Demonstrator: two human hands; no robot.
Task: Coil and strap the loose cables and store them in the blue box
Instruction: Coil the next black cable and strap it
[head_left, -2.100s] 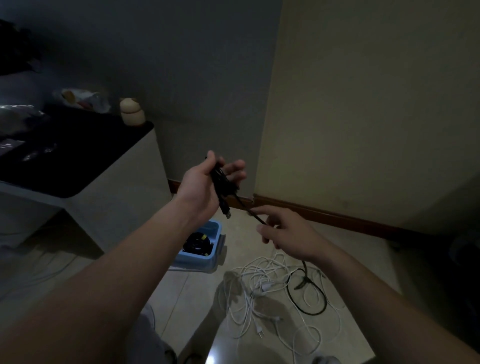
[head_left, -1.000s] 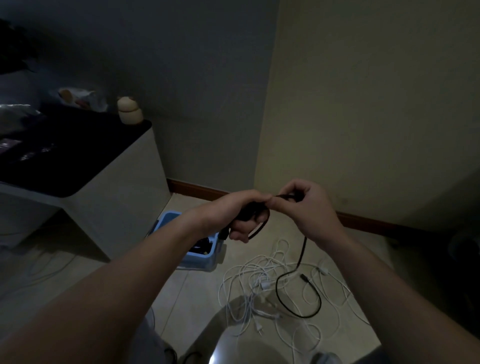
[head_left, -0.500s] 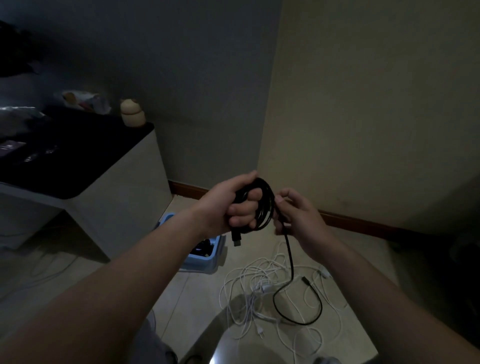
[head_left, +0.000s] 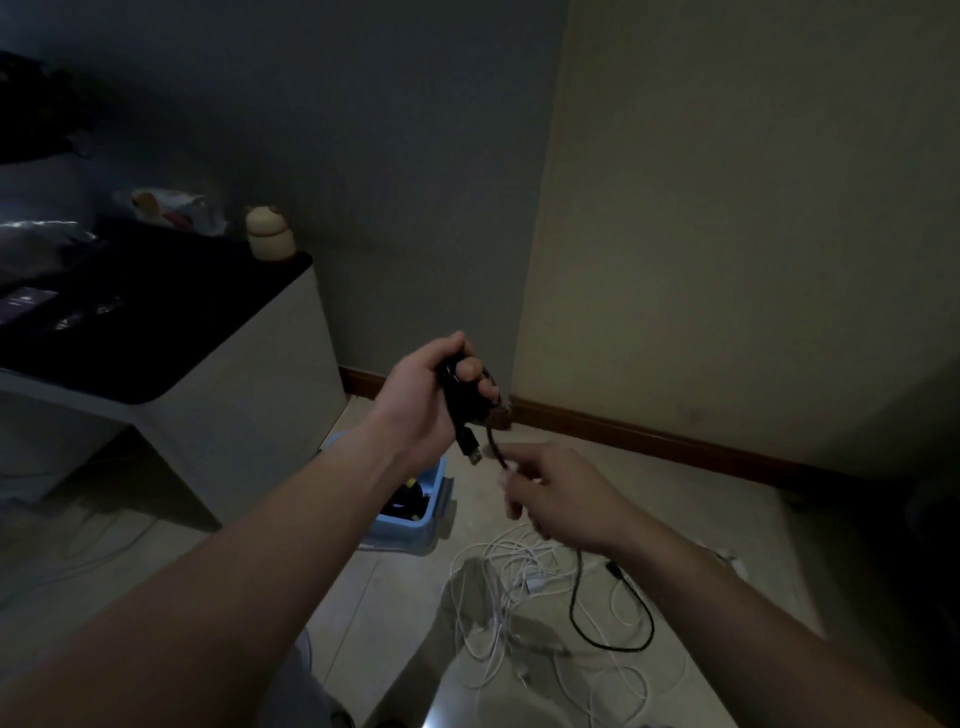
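My left hand (head_left: 434, 397) is raised and closed around a coil of black cable (head_left: 612, 631), whose USB plug hangs just below the fist. The cable runs down from the coil into my right hand (head_left: 558, 493), which pinches it lower and to the right. The rest of the black cable trails in a loop on the floor. A tangle of white cables (head_left: 511, 603) lies on the tiles beneath my hands. The blue box (head_left: 423, 512) sits on the floor under my left forearm, with dark coiled items inside.
A white cabinet with a black top (head_left: 156, 338) stands at the left, with a small round jar (head_left: 270, 234) and bags on it. Two walls meet in a corner behind my hands, with a brown skirting board (head_left: 649, 434) along the floor.
My right hand has left the coil and slid down the black cable, pulling a new length taut. My left hand rose slightly, still gripping the coil.
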